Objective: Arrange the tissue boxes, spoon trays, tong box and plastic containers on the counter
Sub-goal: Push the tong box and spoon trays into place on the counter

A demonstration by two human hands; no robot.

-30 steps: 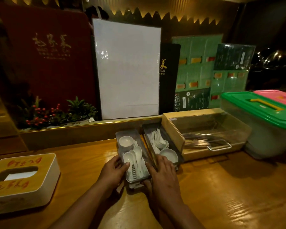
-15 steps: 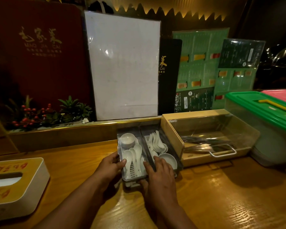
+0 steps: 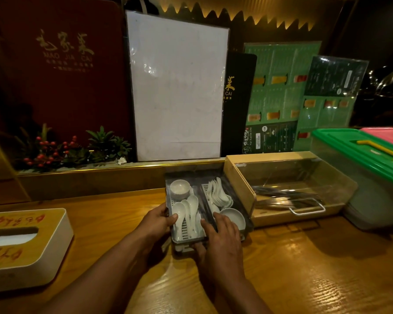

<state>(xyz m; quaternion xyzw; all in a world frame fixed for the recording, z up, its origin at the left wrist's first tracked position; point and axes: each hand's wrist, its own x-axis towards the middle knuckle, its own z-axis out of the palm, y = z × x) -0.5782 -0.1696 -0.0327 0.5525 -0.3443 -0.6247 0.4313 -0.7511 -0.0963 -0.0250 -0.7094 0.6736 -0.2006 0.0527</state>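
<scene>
Gripping spoon tray (image 3: 186, 240) between fingers (image 3: 171, 217)

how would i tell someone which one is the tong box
Start at the big container with the green lid on the right of the counter. Directly to its left sits the tong box, with the two spoon trays on its other side. It alone has wooden sides, a clear front with a metal handle, and metal tongs inside.

Glossy varnished wooden counter (image 3: 304, 268), grain visible. Grey plastic spoon tray (image 3: 186, 240), glossy white ceramic spoons (image 3: 192, 209). Wooden tong box (image 3: 241, 177), clear plastic lid (image 3: 304, 177), metal handle (image 3: 309, 210).
</scene>
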